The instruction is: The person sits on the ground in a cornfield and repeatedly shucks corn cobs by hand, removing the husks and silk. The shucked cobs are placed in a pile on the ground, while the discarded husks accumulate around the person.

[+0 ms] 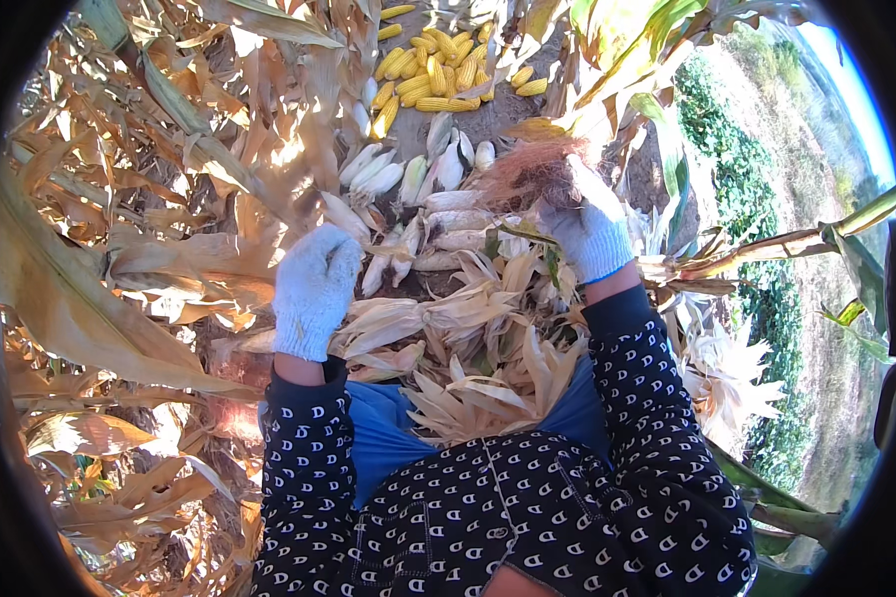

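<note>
My right hand (588, 220), in a white knit glove, grips a tangled bundle of reddish-brown strands (526, 175), which looks like dried corn silk. The strands spread left over several ears of corn in pale husks (455, 222). My left hand (317, 291), gloved alike, is curled into a fist to the left of these ears. Nothing shows in it, though its palm side is hidden. Between my forearms lies a heap of dry, peeled-back corn husks (493, 351), reaching down to my blue trousers (388, 425).
Husked yellow ears (437, 71) are piled on the soil beyond the unhusked ones. Dry corn stalks and leaves (187, 149) crowd the left side. A corn stalk (784, 246) juts in from the right. Reddish netting (235, 388) lies left of my left forearm.
</note>
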Demonstrator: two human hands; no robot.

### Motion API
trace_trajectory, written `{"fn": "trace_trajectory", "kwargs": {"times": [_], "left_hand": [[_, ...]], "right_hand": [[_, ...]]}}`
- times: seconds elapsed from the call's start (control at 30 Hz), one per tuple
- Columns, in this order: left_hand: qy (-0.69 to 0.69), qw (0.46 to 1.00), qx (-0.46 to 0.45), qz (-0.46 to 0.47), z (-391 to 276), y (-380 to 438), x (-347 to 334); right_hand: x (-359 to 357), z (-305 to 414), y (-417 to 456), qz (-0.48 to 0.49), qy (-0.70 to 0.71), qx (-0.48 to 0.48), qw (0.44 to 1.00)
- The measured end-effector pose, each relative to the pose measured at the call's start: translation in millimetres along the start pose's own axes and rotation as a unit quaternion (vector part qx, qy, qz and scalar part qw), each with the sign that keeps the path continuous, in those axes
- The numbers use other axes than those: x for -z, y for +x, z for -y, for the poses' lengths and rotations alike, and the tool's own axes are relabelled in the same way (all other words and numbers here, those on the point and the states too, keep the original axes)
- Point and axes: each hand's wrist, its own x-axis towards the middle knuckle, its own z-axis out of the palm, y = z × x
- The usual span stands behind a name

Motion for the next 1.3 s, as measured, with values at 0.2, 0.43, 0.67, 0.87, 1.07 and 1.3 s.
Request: {"fn": "trace_trajectory", "kwargs": {"times": [0.2, 0.43, 0.67, 0.87, 1.07, 1.3], "left_hand": [[0.142, 0.945, -0.007, 0.296, -30, -20, -10], [-0.069, 0.997, -0.018, 0.016, -30, -1, -27], [-0.289, 0.954, 0.026, 0.08, -48, 4, -55], [-0.298, 0.942, 0.073, 0.136, -55, 9, -60], [-0.415, 0.884, 0.181, 0.12, -45, 3, -54], [-0.043, 0.981, -0.008, 0.191, -23, -2, -49]], "right_hand": [[-7, 5, 2, -0.032, 0.005, -0.015, 0.999], [-7, -16, -5, 0.068, 0.102, -0.144, 0.982], [-15, -40, -11, 0.059, 0.107, -0.224, 0.967], [-1, -49, -9, 0.049, 0.104, -0.246, 0.963], [6, -19, 8, 0.093, 0.078, -0.135, 0.983], [12, 18, 17, 0.146, 0.08, 0.038, 0.985]]}}
